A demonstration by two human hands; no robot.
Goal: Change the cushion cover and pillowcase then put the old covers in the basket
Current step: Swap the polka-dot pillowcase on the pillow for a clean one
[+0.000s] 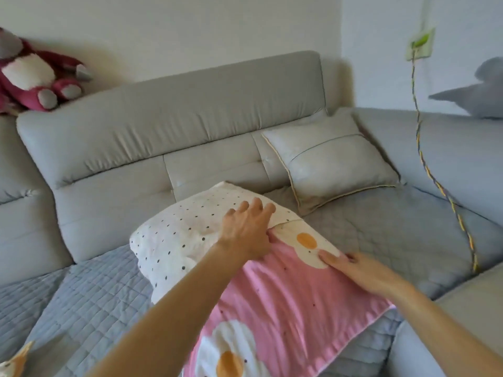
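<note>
A pillow (pixel 174 240) in a white, black-dotted cover lies on the grey sofa seat, its near part inside a pink pillowcase (pixel 285 303) printed with white and orange flowers. My left hand (pixel 246 229) rests flat on the dotted pillow at the pillowcase's open edge, fingers spread and straight. My right hand (pixel 353 270) lies on the pink pillowcase at its right edge, fingers stretched toward a flower. A grey cushion (pixel 329 161) leans against the sofa back to the right.
The grey sofa (pixel 168 126) has a quilted blue-grey mat (pixel 89 303) on its seat. A red plush toy (pixel 32 77) sits on the backrest at the left. A braided cable (pixel 435 183) hangs from a wall socket at the right. A grey plush shape (pixel 479 96) sits far right.
</note>
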